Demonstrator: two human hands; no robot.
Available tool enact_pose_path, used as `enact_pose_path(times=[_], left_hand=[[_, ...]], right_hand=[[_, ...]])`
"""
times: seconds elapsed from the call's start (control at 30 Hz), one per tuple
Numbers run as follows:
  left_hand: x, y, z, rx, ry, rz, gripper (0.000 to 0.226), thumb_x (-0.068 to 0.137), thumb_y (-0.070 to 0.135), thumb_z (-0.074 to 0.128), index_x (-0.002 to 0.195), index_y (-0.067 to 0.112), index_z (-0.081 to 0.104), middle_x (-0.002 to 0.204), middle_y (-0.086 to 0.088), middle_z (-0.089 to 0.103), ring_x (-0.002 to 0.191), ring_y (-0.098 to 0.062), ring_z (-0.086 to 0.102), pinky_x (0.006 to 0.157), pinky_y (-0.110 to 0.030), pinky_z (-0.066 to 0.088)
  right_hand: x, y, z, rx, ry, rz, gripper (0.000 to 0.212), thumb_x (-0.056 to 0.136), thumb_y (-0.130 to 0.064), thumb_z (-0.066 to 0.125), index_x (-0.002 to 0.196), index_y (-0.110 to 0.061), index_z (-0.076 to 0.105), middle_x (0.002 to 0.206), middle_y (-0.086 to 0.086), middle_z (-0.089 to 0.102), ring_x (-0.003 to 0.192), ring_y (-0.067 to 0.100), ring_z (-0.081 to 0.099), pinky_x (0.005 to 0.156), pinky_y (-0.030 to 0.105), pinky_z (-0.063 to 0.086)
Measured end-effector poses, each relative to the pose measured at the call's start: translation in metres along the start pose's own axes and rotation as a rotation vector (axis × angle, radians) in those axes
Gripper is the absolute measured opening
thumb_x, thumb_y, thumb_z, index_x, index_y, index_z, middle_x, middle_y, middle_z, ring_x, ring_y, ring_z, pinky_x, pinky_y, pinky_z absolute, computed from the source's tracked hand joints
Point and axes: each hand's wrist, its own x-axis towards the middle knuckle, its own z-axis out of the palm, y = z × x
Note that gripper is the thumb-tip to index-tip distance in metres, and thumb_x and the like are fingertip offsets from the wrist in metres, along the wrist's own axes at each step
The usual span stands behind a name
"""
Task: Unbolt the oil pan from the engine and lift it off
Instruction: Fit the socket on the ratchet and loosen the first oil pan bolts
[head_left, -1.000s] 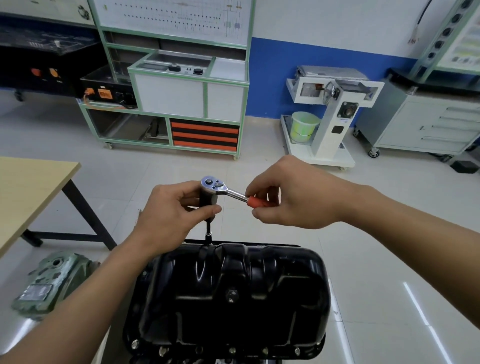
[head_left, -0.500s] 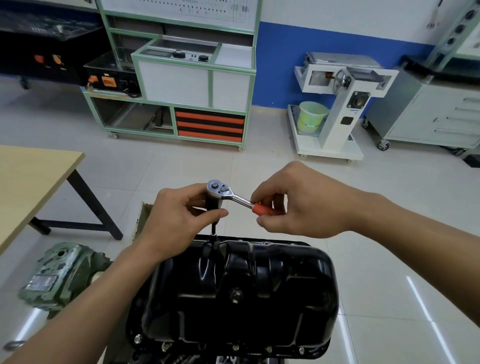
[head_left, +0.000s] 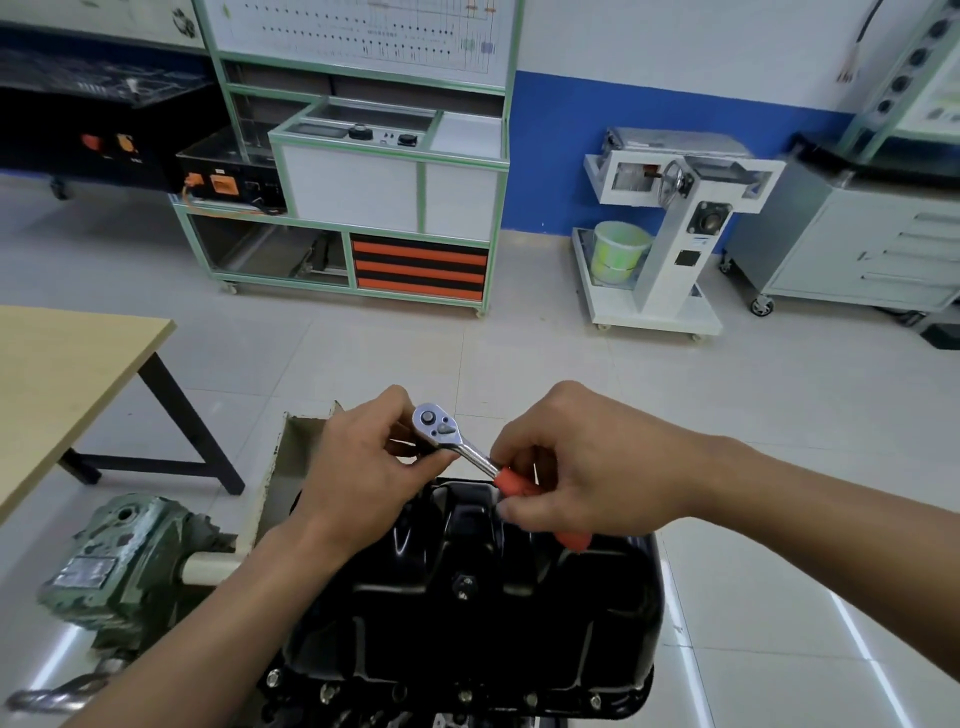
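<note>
Looking down from head height, two bare hands meet over a glossy black oil pan (head_left: 467, 613) that fills the lower centre of the view, its sump side facing up. The left hand (head_left: 358, 467) has its fingers curled round the part just beneath the chrome head of a ratchet wrench (head_left: 441, 428), above the pan's far edge. The right hand (head_left: 587, 478) pinches the wrench's orange handle (head_left: 511, 483) between thumb and curled fingers, so both hands are clamped on the one tool, close together but not touching. The socket end is hidden behind the left hand. A drain plug (head_left: 464, 582) sits in the middle of the pan, and a row of bolt heads (head_left: 465, 693) runs along the flange at its near edge, close to the bottom of the frame. Just left of the pan stand a green gearbox (head_left: 119, 561) and an open cardboard box (head_left: 283, 467) behind the left wrist. Farther left, the corner of a light wooden counter (head_left: 62, 374) juts in on black legs. Beyond the hands and to the right, pale tiled floor (head_left: 779, 415) lies open as far as a green-framed training bench (head_left: 389, 182), a white wheeled stand (head_left: 675, 249) and a grey drawer cabinet (head_left: 857, 244) along the back wall.
</note>
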Motion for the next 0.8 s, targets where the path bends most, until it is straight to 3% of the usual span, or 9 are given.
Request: enact_pose_path(times=[0.13, 0.33, 0.43, 0.53, 0.67, 0.73, 0.8], left_hand=[[0.0, 0.001, 0.001, 0.054, 0.006, 0.0, 0.034, 0.072, 0.006, 0.089, 0.075, 0.011, 0.055, 0.086, 0.021, 0.071, 0.071, -0.004, 0.071, 0.062, -0.012, 0.053], [-0.001, 0.003, 0.0, 0.033, 0.01, -0.037, 0.04, 0.072, 0.01, 0.09, 0.071, 0.026, 0.053, 0.075, 0.022, 0.071, 0.066, -0.006, 0.072, 0.06, -0.024, 0.057], [0.002, 0.001, -0.001, 0.058, 0.033, -0.04, 0.042, 0.073, 0.014, 0.089, 0.071, 0.022, 0.048, 0.074, 0.019, 0.07, 0.061, -0.008, 0.069, 0.053, -0.021, 0.052], [0.006, 0.002, 0.001, 0.12, 0.049, 0.0, 0.043, 0.076, 0.02, 0.086, 0.072, 0.019, 0.043, 0.075, 0.017, 0.066, 0.06, -0.014, 0.061, 0.049, -0.019, 0.042], [0.006, -0.002, 0.0, 0.077, -0.062, 0.015, 0.039, 0.081, 0.018, 0.085, 0.076, 0.022, 0.046, 0.072, 0.016, 0.067, 0.06, -0.01, 0.061, 0.057, -0.022, 0.048], [0.007, -0.006, -0.008, 0.011, -0.153, 0.005, 0.037, 0.081, 0.015, 0.086, 0.078, 0.025, 0.05, 0.074, 0.017, 0.07, 0.065, -0.007, 0.067, 0.063, -0.025, 0.054], [0.006, -0.01, -0.015, -0.016, -0.191, 0.02, 0.033, 0.082, 0.017, 0.085, 0.079, 0.027, 0.054, 0.077, 0.018, 0.071, 0.067, -0.004, 0.068, 0.064, -0.017, 0.052]], right_hand=[[-0.006, -0.001, 0.006, 0.005, 0.027, 0.006, 0.017, 0.087, -0.027, 0.07, 0.077, -0.013, 0.067, 0.058, -0.001, 0.065, 0.055, 0.018, 0.06, 0.06, 0.039, 0.052], [-0.004, -0.001, 0.006, -0.012, 0.034, 0.041, 0.015, 0.088, -0.027, 0.071, 0.08, -0.015, 0.07, 0.06, -0.003, 0.064, 0.058, 0.014, 0.059, 0.059, 0.03, 0.049], [0.001, -0.001, 0.004, 0.01, 0.034, 0.093, 0.012, 0.089, -0.025, 0.07, 0.079, -0.018, 0.068, 0.058, -0.004, 0.066, 0.054, 0.011, 0.06, 0.059, 0.024, 0.049], [0.004, -0.002, 0.013, -0.033, 0.099, 0.139, 0.01, 0.092, -0.022, 0.062, 0.086, -0.015, 0.066, 0.072, 0.001, 0.067, 0.067, 0.019, 0.062, 0.067, 0.037, 0.052], [-0.003, -0.011, 0.046, 0.025, 0.174, 0.198, 0.011, 0.099, -0.018, 0.045, 0.088, -0.017, 0.046, 0.078, 0.001, 0.052, 0.07, 0.022, 0.05, 0.06, 0.036, 0.039], [-0.006, -0.016, 0.06, 0.08, 0.215, 0.19, 0.011, 0.102, -0.024, 0.041, 0.091, -0.021, 0.042, 0.078, -0.003, 0.05, 0.07, 0.018, 0.048, 0.06, 0.036, 0.036], [-0.002, -0.018, 0.067, 0.054, 0.293, 0.183, 0.019, 0.104, -0.038, 0.037, 0.092, -0.023, 0.041, 0.078, -0.005, 0.051, 0.072, 0.02, 0.049, 0.063, 0.038, 0.035]])
